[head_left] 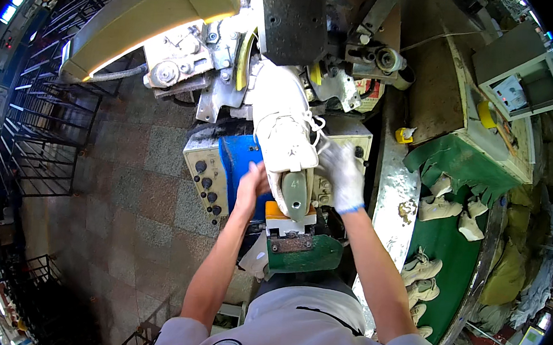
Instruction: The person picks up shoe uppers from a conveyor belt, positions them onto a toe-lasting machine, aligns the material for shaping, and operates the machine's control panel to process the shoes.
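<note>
A white lace-up shoe (282, 109) sits toe-first under the clamps of a machine (285, 25), with a grey-green shoe last (296, 195) in its opening. Its heel end points toward me, above an orange-and-white support block (290, 220). Bare, my left hand (254, 185) is at the left of the heel, fingers apart and partly hidden by the shoe. My right hand (342, 172), in a white knit glove, is on the other side by the laces (316, 128). Its fingers look stretched out, though somewhat blurred; I see nothing held.
Control panels with knobs (207, 182) flank the machine. A curved lamp arm (151, 14) hangs at upper left. To my right, past a metal ledge (398, 205), a green conveyor (447, 248) carries several shoes (421, 282). Black metal racks (47, 108) stand across the tiled floor.
</note>
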The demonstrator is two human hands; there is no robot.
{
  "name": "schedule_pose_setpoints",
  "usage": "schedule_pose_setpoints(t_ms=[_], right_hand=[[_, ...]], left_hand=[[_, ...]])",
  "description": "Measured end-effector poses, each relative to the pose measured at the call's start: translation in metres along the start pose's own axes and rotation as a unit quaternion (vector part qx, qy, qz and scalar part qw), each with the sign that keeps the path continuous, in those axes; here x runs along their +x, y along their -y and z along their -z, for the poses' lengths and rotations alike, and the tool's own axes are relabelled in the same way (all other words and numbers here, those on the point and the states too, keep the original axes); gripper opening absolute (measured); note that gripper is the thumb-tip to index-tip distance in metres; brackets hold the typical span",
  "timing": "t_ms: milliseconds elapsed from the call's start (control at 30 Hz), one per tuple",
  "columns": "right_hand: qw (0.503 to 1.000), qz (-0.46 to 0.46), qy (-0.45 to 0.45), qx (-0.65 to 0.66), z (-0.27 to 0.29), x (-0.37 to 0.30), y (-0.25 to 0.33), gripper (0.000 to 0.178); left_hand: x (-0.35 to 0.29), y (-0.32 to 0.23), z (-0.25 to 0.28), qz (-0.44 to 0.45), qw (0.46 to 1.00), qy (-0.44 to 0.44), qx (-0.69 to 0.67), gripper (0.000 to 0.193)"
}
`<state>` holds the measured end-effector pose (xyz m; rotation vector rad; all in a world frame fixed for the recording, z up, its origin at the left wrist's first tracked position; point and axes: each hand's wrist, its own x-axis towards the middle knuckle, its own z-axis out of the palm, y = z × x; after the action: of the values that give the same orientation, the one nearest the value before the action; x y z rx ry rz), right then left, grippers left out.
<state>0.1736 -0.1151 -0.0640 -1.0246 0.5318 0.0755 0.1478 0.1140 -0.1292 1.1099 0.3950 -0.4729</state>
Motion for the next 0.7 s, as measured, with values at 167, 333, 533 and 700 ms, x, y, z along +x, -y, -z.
schedule_pose_setpoints(t_ms=[167, 333, 533, 700], right_hand=[[0.999, -0.014, -0.026, 0.023, 0.132, -0.071, 0.019, 0.061], [0.998, -0.022, -0.055, -0.029, 0.140, -0.102, 0.024, 0.050], [0.999, -0.005, 0.007, -0.048, 0.104, -0.116, 0.040, 0.051], [0.983, 0.010, 0.134, -0.126, 0.040, -0.181, 0.058, 0.069]], left_hand=[[-0.030, 0.197, 0.106, 0.044, 0.960, 0.108, 0.254, 0.053], [-0.036, 0.186, 0.100, 0.192, 0.973, 0.102, 0.079, 0.053], [-0.138, 0.078, 0.060, 0.099, 0.956, -0.080, 0.263, 0.078], [-0.257, -0.068, -0.016, -0.076, 0.846, -0.266, 0.456, 0.098]])
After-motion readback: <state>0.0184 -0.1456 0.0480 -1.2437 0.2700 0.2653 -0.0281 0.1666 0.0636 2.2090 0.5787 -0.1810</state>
